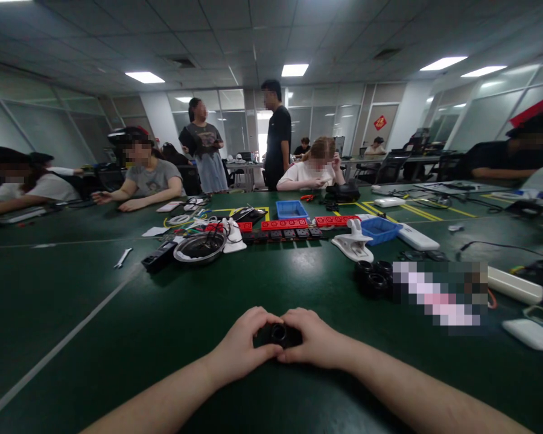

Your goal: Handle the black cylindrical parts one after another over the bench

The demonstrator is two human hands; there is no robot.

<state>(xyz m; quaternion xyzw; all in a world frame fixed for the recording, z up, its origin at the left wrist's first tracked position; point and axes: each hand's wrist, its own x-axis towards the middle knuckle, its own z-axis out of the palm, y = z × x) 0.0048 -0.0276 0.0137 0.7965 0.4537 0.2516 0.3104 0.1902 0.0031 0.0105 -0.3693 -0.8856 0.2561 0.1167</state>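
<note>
A black round part [279, 331] with a raised ring around a central hole is at the near middle of the green table [199, 313]. My left hand [239, 340] curves around its left side, thumb low and fingers at the top. From the right, my right hand [317, 339] closes around the other side in the same way. The fingertips of both hands nearly meet above and below the ring. Much of the part's outer edge is hidden behind my fingers, and its exact kind is unclear.
Several similar black ringed parts [374, 278] sit to the right, by a white clip stand [353, 242]. Farther back are blue bins [292, 210], red socket strips [284, 224] and a metal bowl [199, 248]. A wrench [123, 258] lies left. Other people sit around the table.
</note>
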